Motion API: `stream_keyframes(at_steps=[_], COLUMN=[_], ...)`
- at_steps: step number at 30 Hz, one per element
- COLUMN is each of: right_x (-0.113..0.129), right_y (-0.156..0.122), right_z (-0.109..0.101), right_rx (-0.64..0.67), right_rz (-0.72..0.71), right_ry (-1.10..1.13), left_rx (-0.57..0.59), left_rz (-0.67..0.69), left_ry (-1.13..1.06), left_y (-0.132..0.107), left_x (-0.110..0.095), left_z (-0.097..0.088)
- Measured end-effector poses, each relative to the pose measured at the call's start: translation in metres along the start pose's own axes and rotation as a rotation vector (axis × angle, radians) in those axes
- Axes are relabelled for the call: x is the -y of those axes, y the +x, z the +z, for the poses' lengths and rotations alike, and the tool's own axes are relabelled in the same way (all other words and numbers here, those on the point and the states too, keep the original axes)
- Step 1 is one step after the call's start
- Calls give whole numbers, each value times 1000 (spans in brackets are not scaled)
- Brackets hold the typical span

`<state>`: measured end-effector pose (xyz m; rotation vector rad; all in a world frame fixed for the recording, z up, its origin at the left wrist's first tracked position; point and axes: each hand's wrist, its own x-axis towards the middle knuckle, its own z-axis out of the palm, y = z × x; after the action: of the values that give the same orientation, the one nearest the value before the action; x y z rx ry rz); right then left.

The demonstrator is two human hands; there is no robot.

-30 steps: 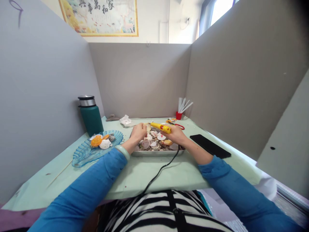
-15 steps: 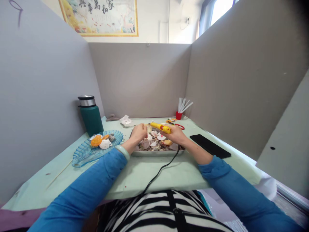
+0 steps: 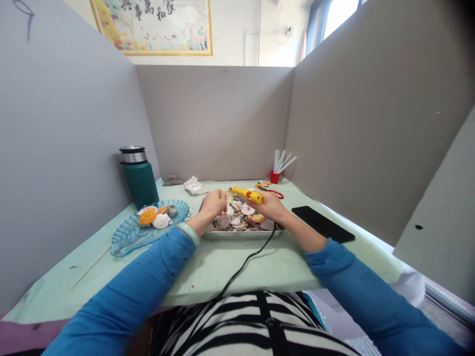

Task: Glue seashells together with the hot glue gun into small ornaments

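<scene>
A metal tray (image 3: 241, 235) heaped with several seashells sits mid-table. Over it, my left hand (image 3: 212, 203) is closed on a pale shell (image 3: 229, 196), held up at its fingertips. My right hand (image 3: 270, 204) grips a yellow glue gun (image 3: 248, 195) whose nozzle points left and meets that shell. The gun's black cord (image 3: 245, 262) trails over the tray's front edge toward my body.
A blue glass dish (image 3: 126, 237) with a few shells lies at the left, a green flask (image 3: 140, 178) behind it. A black phone (image 3: 322, 223) lies at the right. A red cup of white sticks (image 3: 275, 175), red scissors and a crumpled wrapper (image 3: 193, 185) stand at the back. Grey partitions enclose the table.
</scene>
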<state>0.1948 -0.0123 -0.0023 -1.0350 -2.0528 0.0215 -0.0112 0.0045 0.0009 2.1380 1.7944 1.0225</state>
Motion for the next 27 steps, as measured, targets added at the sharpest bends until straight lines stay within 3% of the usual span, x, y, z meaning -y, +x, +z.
stream_keyframes(at_steps=[27], right_x=[0], right_y=[0], right_z=[-1], right_rx=[5], right_rz=[-6], right_ry=[9], left_rx=[-18], left_rz=[-1], left_ry=[16], left_y=[0], left_x=[-2], left_z=[-2])
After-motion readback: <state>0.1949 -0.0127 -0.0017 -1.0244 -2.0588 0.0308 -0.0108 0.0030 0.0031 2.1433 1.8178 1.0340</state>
